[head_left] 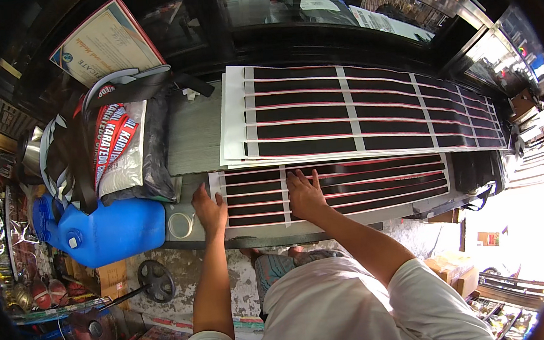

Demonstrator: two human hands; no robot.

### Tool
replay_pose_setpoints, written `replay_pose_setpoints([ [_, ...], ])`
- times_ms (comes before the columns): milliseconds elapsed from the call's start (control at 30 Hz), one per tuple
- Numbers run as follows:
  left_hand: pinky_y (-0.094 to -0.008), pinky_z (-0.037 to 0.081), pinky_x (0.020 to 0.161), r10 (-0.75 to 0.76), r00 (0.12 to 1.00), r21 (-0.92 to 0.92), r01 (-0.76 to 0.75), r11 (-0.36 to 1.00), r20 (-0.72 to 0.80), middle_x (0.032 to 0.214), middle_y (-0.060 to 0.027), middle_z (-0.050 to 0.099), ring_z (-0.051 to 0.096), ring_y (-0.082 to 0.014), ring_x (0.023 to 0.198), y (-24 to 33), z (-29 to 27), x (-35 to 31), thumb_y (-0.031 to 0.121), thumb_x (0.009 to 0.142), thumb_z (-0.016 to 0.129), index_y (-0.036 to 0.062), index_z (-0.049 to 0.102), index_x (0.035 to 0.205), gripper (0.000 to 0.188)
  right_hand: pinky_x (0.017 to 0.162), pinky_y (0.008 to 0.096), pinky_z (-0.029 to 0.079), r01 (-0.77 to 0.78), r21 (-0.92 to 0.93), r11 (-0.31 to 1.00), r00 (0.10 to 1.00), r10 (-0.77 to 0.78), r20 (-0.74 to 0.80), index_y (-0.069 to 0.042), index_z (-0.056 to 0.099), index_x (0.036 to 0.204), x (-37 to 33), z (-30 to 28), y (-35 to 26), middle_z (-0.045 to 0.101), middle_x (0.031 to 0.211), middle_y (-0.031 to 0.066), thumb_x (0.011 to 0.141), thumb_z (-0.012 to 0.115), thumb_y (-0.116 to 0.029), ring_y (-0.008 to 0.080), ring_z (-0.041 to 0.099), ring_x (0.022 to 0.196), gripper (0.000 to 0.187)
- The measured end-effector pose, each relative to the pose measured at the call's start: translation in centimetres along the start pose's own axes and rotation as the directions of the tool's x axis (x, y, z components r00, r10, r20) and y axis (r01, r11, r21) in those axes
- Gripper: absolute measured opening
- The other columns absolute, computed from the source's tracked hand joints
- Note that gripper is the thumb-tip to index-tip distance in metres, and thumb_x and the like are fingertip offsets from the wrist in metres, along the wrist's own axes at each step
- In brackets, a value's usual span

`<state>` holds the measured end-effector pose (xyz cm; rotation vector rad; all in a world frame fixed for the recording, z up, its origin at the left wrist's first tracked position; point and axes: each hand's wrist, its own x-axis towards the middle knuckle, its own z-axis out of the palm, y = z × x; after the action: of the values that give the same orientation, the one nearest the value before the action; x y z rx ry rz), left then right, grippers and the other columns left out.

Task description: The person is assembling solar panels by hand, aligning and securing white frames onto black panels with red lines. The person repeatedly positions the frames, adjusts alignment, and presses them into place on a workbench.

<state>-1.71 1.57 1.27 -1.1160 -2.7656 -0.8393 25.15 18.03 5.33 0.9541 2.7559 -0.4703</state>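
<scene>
A long sheet of black strips with red and white lines between them [375, 185] lies on the near part of the grey tabletop, crossed by pale tape bands. My left hand [210, 210] rests at its white left end, thumb and forefinger apart. Lying on the strips beside a tape band [285, 198], my right hand [306, 196] has its fingers spread and presses down. Just left of my left hand sits a roll of tape [181, 226]. Behind the sheet is a larger stack of similar striped sheets [302, 112] with white margins.
A blue jug [107, 231] stands at the table's left, before plastic-wrapped printed goods [120, 147] and dark straps [70, 157]. A framed certificate [106, 45] leans behind. A black bag [473, 173] lies at the right end. Glass-fronted shelving [332, 37] borders the back.
</scene>
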Motion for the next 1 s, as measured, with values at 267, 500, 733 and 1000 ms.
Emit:
replay_pose_setpoints([
  [267,-0.0562,0.051,0.106,-0.376,0.923,-0.266,0.384,0.884,0.083,0.129,-0.0256,0.07,0.066,-0.0467,0.118,-2.8,3.0,4.9,0.016,0.091,0.081,-0.0051,0.065,0.13,0.047,0.134,0.0676,0.018,-0.09,-0.05,0.995,0.996,0.089,-0.021,-0.002,0.049,0.163,-0.5,-0.6,2.1,0.04,0.175,0.0133,0.105,0.06,-0.025,0.0345,0.035,0.164,0.063],
  [500,-0.0589,0.049,0.108,0.283,0.959,0.162,-0.275,0.948,-0.023,0.124,-0.0288,0.068,0.061,-0.0486,0.121,5.2,0.7,2.5,0.019,0.098,0.072,-0.008,0.065,0.124,0.039,0.134,0.0659,0.02,-0.082,-0.008,0.997,0.997,0.082,-0.014,-0.002,0.047,0.164,0.4,-0.4,1.1,0.039,0.176,0.0176,0.107,0.057,-0.026,0.0352,0.032,0.166,0.063],
  [733,-0.0674,0.031,0.128,0.248,0.906,0.139,-0.31,0.941,0.342,0.165,-0.0325,0.046,0.037,-0.0471,0.159,3.6,2.0,1.4,0.029,0.111,0.06,-0.0087,0.048,0.158,0.062,0.131,0.0573,0.03,-0.147,0.04,0.988,0.971,0.152,-0.187,0.001,0.065,0.146,1.8,-0.3,2.8,0.062,0.15,0.0229,0.103,0.061,-0.029,0.0378,0.051,0.148,0.053],
  [1000,-0.0658,0.035,0.125,0.195,0.878,0.192,-0.303,0.933,0.437,0.168,-0.0241,0.047,0.042,-0.038,0.158,1.6,1.9,2.7,0.034,0.109,0.062,-0.003,0.048,0.16,0.065,0.113,0.0542,0.053,-0.334,0.031,0.942,0.921,0.333,-0.203,-0.013,0.081,0.124,4.1,-0.3,10.8,0.071,0.143,0.0157,0.095,0.072,-0.026,0.0379,0.067,0.134,0.033],
])
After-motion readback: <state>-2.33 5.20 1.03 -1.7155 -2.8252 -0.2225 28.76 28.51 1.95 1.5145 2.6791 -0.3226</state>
